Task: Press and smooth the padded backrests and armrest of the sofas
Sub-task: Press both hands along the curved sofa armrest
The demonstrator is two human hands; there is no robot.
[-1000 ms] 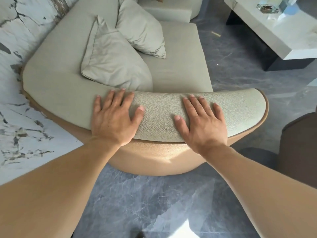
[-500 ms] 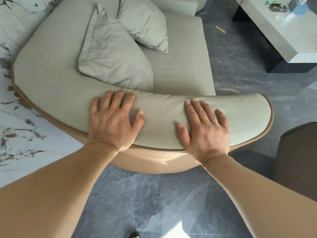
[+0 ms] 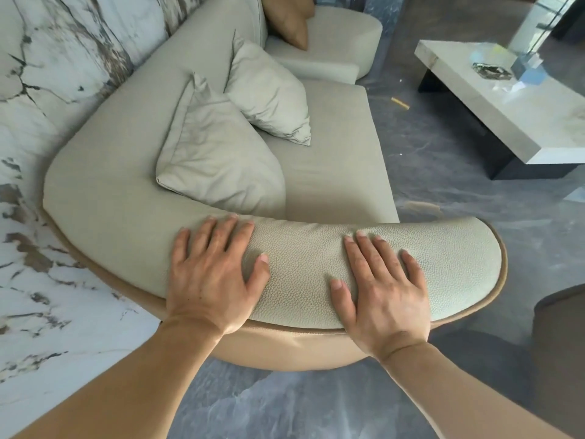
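A curved pale green sofa runs from the wall to me. Its padded armrest [image 3: 304, 270], covered in pebbled leather with a tan rim, lies right under me. My left hand [image 3: 212, 274] rests flat, palm down, on the armrest's left part where it meets the smooth backrest [image 3: 104, 201]. My right hand [image 3: 383, 286] lies flat on the armrest further right, fingers spread. Neither hand holds anything. Two loose cushions [image 3: 218, 160] lean on the seat behind the armrest.
A marble-patterned wall [image 3: 41, 90] stands close on the left. A low white coffee table [image 3: 506, 99] with small items sits at the right. A second sofa section with a brown cushion [image 3: 291, 20] is at the back. A dark chair [image 3: 560, 324] is at the right edge.
Both hands stay flat on the armrest at about the same spots. My head has tilted up, so more of the sofa, the far section and the coffee table show.
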